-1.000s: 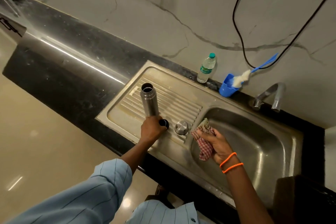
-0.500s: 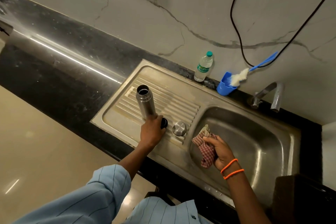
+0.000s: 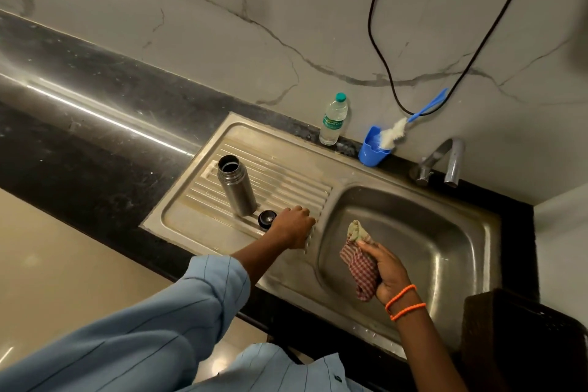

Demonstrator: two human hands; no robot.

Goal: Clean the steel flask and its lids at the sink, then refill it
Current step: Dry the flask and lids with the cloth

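The steel flask [image 3: 237, 189] stands open on the draining board, so it can dry. My left hand [image 3: 294, 226] curls down just right of the black lid [image 3: 266, 219]; I cannot tell what it grips. My right hand [image 3: 386, 270] squeezes the checked cloth [image 3: 359, 266] over the sink [image 3: 445, 232], ready for wiping.

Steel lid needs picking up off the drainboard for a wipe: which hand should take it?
Left. The left hand already lies over the spot beside the small black lid, apparently covering the steel lid. The right hand is busy gripping the checked cloth over the sink basin.
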